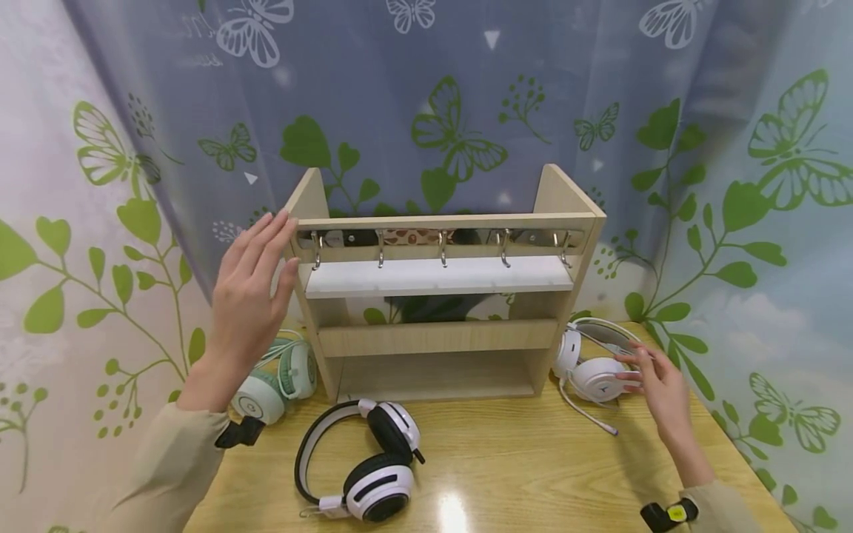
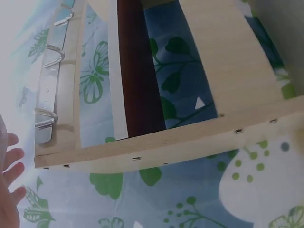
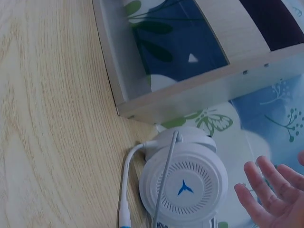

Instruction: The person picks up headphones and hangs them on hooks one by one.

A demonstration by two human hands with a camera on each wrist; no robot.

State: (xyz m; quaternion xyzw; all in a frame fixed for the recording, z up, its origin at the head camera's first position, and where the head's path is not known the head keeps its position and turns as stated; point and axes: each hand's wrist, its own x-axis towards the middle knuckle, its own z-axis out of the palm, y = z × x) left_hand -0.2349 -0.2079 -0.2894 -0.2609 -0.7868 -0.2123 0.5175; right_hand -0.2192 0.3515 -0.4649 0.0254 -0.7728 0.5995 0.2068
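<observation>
A small wooden shelf rack [image 1: 436, 337] stands at the back of the table, with a row of metal hooks [image 1: 443, 249] along its upper front. My left hand [image 1: 249, 289] is raised at the rack's upper left corner, fingers straight, fingertips overlapping the side panel in the head view. Beside the rack's right side, my right hand [image 1: 660, 389] hovers by white headphones [image 1: 595, 377] with a boom microphone, its fingers spread and loosely bent. In the right wrist view those fingers are apart from the white earcup [image 3: 184, 185].
Black-and-white headphones [image 1: 380, 488] lie on the wooden table [image 1: 520, 466] in front of the rack. Mint-green and white headphones [image 1: 263, 392] sit left of it, partly behind my left forearm. A patterned curtain [image 1: 426, 96] hangs behind and on both sides.
</observation>
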